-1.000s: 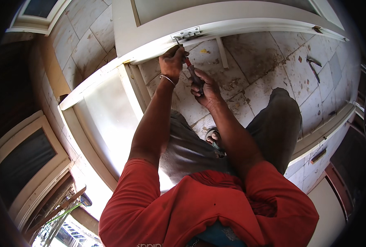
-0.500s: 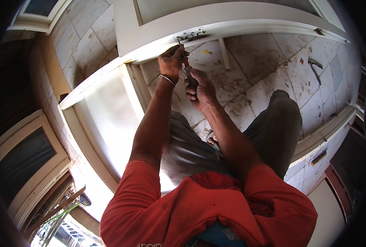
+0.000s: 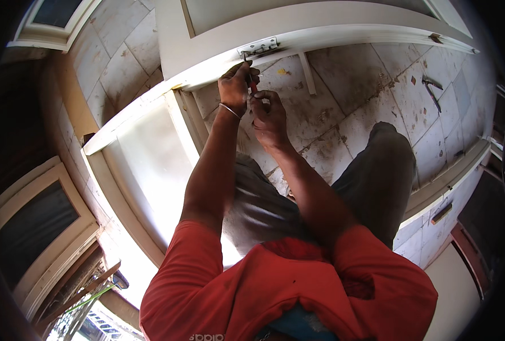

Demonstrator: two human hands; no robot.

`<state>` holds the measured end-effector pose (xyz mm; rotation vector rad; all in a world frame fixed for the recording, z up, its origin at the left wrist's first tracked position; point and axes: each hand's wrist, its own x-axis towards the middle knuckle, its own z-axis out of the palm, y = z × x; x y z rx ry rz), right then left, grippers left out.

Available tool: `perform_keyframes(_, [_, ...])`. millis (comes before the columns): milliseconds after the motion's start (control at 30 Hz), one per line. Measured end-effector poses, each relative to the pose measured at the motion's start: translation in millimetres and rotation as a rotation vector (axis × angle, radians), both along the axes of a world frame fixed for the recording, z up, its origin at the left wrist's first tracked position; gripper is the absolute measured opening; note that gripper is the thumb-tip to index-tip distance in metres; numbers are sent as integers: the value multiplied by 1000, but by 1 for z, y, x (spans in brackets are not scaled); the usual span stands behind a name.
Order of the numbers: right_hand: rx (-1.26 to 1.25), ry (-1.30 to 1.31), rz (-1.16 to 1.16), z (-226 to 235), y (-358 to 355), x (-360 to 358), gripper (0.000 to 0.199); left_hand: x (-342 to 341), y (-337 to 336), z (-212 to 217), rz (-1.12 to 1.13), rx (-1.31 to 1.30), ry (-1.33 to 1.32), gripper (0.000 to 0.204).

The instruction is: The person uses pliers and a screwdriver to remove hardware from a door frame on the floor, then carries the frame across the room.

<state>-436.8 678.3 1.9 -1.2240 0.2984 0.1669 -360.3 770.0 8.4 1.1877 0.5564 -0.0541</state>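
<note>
A screwdriver (image 3: 253, 87) with a red part showing points up at a metal hinge (image 3: 258, 48) set in the edge of a white-framed panel (image 3: 332, 17). My left hand (image 3: 234, 86) is closed round its shaft near the tip, just below the hinge's left end. Below and to the right, my right hand (image 3: 269, 119) curls its fingers round the handle end, most of which they hide. Whether the tip sits in a screw is too small to tell.
Pincers (image 3: 433, 92) lie on the stained tile floor at the right. A thin white strip (image 3: 307, 74) stands out below the panel. Another white frame (image 3: 116, 182) lies along my left side. A bare panel with dark glass (image 3: 36, 227) rests farther left.
My right hand has turned and shifted up and slightly left, closer to my left hand. The dark handle that showed in it is now mostly hidden. My left hand stays nearly in place.
</note>
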Motion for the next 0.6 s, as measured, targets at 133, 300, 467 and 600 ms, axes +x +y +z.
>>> perform_keyframes(133, [21, 270, -40, 33, -6, 4, 21, -1, 7, -12, 14, -37, -45, 24])
perform_keyframes(300, [812, 529, 106, 35, -27, 9, 25, 1, 8, -7, -19, -92, -4, 30])
perform_keyframes(467, [-699, -286, 32, 21, -23, 14, 22, -5, 3, -2, -89, -59, -75, 32])
perform_keyframes(600, [-97, 221, 57, 39, -24, 13, 25, -4, 1, -7, -67, -83, -62, 34])
